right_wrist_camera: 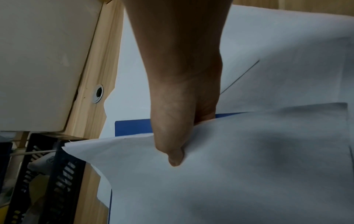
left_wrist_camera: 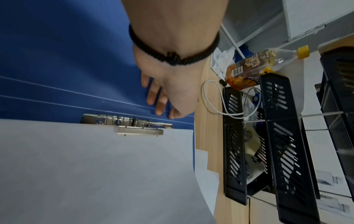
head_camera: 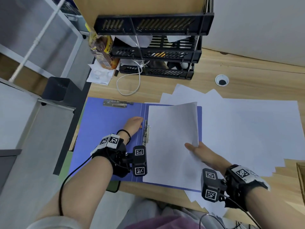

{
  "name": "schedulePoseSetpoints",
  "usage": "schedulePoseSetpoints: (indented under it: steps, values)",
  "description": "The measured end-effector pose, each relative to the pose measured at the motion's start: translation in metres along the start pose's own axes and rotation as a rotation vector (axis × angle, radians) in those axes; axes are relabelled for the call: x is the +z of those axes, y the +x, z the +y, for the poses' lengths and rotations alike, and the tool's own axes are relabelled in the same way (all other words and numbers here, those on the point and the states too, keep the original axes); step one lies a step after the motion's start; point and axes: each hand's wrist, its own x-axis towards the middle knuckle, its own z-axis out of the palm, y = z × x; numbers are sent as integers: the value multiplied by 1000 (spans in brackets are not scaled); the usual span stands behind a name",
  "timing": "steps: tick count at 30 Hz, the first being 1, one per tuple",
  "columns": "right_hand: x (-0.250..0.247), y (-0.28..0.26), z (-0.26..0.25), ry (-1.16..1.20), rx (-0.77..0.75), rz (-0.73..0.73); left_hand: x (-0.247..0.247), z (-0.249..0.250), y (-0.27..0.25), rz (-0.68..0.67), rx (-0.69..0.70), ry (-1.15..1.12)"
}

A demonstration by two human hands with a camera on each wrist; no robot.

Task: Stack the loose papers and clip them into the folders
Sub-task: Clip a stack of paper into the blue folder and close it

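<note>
A blue folder (head_camera: 107, 123) lies open on the desk, with a metal clip (head_camera: 146, 134) at its spine and a second clip (head_camera: 115, 103) at the top of its left cover. A stack of white paper (head_camera: 171, 142) lies on the right cover, its left edge under the spine clip (left_wrist_camera: 139, 130). My left hand (head_camera: 134, 124) rests with straight fingers (left_wrist_camera: 153, 97) on the blue cover beside the clip. My right hand (head_camera: 198, 151) pinches the stack's right edge, thumb (right_wrist_camera: 172, 151) on top, lifting that side so the sheets curl upward.
More loose white sheets (head_camera: 247, 129) are spread over the desk to the right and under the folder. A black tiered tray rack (head_camera: 156, 52) stands at the back, with a white cable (head_camera: 128, 83), a snack bag (head_camera: 102, 50) and a cable hole (head_camera: 222, 80) near it.
</note>
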Motion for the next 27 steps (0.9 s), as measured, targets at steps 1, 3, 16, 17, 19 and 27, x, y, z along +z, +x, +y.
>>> schedulePoseSetpoints:
  steps: [1,3,16,17,19,27]
  values:
    - [3,-2,-1,19,-1,-7,3,3,-5,-15,-6,-30]
    - [6,-4,-1,23,-3,-19,4,3,-11,-43,-12,-73]
    - [21,-5,-2,-31,-9,97,-34,-46,-32,-307,165,13]
    - [23,-5,-2,-30,-11,113,-34,-52,-32,-333,175,44]
    - [26,-4,0,-28,-13,150,-30,-62,-30,-373,191,104]
    - [37,-8,0,5,-5,256,-20,-81,-19,-296,223,206]
